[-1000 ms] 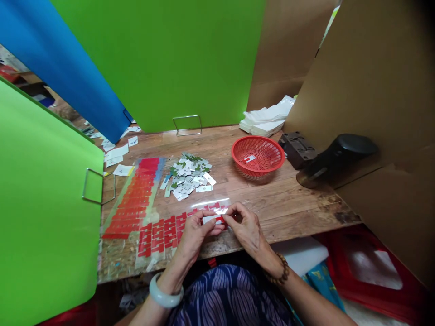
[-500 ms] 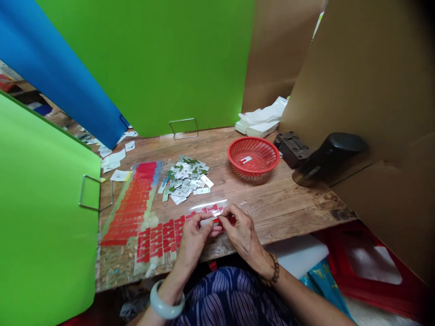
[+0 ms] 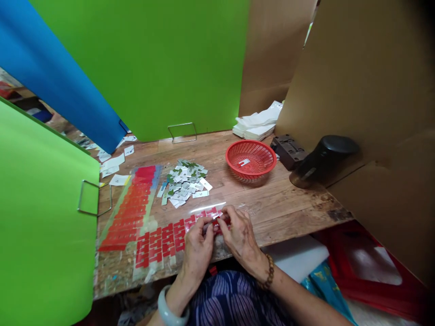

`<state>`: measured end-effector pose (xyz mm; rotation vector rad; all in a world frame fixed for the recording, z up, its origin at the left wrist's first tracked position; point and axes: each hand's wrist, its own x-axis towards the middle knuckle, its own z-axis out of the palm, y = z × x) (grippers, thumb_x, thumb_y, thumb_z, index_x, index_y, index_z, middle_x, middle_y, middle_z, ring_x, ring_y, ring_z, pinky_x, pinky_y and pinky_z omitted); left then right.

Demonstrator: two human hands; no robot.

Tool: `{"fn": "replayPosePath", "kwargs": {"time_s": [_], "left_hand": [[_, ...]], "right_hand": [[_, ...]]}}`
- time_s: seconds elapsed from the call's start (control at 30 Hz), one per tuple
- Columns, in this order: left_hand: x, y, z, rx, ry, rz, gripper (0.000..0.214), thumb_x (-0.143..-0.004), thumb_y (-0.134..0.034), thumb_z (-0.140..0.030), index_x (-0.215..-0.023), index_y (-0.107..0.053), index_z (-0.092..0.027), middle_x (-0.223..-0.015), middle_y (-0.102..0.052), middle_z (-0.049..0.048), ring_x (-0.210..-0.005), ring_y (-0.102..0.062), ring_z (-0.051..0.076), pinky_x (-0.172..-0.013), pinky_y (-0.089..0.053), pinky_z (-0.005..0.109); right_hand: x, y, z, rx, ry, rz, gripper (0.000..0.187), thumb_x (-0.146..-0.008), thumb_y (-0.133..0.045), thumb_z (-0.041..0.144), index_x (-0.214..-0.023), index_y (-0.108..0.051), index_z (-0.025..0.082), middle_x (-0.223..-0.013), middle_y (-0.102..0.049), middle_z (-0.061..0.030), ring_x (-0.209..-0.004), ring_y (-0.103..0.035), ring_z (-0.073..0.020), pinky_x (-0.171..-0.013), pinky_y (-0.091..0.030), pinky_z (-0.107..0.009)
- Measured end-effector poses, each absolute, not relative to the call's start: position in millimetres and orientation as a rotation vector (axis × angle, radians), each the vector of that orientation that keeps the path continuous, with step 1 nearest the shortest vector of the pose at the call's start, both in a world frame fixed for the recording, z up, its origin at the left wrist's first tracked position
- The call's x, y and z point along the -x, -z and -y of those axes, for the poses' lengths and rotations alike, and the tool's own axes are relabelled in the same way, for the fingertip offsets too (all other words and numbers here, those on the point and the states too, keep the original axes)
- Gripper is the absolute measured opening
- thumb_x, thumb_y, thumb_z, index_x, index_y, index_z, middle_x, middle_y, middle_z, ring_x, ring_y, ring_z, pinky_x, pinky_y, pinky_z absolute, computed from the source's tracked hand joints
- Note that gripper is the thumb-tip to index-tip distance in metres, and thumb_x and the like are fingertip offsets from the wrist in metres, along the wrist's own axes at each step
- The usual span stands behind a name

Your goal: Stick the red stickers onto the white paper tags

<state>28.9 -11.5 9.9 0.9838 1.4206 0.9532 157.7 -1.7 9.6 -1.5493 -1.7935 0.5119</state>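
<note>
My left hand (image 3: 199,242) and my right hand (image 3: 238,233) meet at the near edge of the wooden table (image 3: 288,203). Both pinch a small card (image 3: 211,222) with a red sticker on it, held just above a clear sheet of red stickers (image 3: 163,240). Fingers of both hands are curled tight round the card. A heap of small grey and green cards (image 3: 185,183) lies a little farther back.
A red basket (image 3: 250,159) with one card in it stands at the right. A second sticker sheet (image 3: 131,208) lies at the left. Green panels (image 3: 44,217), a blue panel (image 3: 61,81) and cardboard walls (image 3: 367,81) ring the table. White bags (image 3: 256,124), a dark block (image 3: 288,150) and a black device (image 3: 322,160) sit at back right.
My hands have drawn closer together and lower over the sticker sheet, and the white card is now mostly hidden between my fingers. The view has shifted slightly.
</note>
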Motion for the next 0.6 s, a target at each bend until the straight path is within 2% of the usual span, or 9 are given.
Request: {"fn": "replayPosePath", "kwargs": {"time_s": [0.1,0.17,0.23,0.4,0.6], "left_hand": [[-26.5,-10.4,8.9,-1.001,-1.009,-1.451,0.016,-0.075,-0.06,-0.024,-0.091,-0.06,-0.02,-0.082,-0.071,0.0051,-0.083,-0.066,0.02,-0.077,-0.05,0.029],[-24.0,-11.4,6.1,-0.951,-1.018,-1.433,0.018,-0.074,-0.061,-0.024,-0.091,-0.058,-0.017,-0.074,-0.07,0.005,-0.073,-0.067,0.019,-0.072,-0.051,0.028],[-21.0,-12.1,3.3,-0.835,-0.983,-1.371,0.023,-0.072,-0.063,-0.022,-0.092,-0.055,-0.014,-0.071,-0.071,0.0062,-0.068,-0.068,0.018,-0.067,-0.053,0.027],[-16.1,-11.9,-0.3,-0.615,-0.982,-1.259,0.03,-0.066,-0.07,-0.019,-0.09,-0.055,-0.01,-0.072,-0.071,0.0087,-0.063,-0.068,0.016,-0.062,-0.054,0.022],[-17.0,-12.7,-0.4,-0.567,-0.946,-1.219,0.029,-0.066,-0.071,-0.017,-0.09,-0.057,-0.009,-0.068,-0.071,0.0106,-0.064,-0.069,0.019,-0.06,-0.055,0.021]], "right_hand": [[-165.0,-10.3,-0.4,1.534,-0.527,1.82,0.016,-0.083,-0.047,0.019,-0.097,-0.053,0.017,-0.087,-0.06,-0.0073,-0.083,-0.054,-0.0201,-0.081,-0.036,-0.034],[-170.8,-8.0,-4.9,1.507,-0.633,1.777,0.014,-0.083,-0.047,0.021,-0.095,-0.053,0.017,-0.088,-0.06,-0.0069,-0.082,-0.054,-0.0187,-0.076,-0.038,-0.031],[-174.9,-5.1,-10.3,1.456,-0.8,1.719,0.011,-0.086,-0.043,0.022,-0.084,-0.053,0.018,-0.079,-0.059,-0.0038,-0.073,-0.055,-0.0154,-0.067,-0.04,-0.026],[-171.8,-1.4,-18.0,1.357,-1.243,1.58,0.035,-0.092,-0.031,0.038,-0.07,-0.05,0.018,-0.053,-0.051,0.0032,-0.047,-0.05,-0.0093,-0.049,-0.038,-0.02],[-161.4,4.1,-21.0,1.267,-1.489,1.483,0.029,-0.085,-0.044,0.042,-0.07,-0.05,0.017,-0.044,-0.043,0.007,-0.036,-0.04,-0.007,-0.037,-0.029,-0.017]]}}
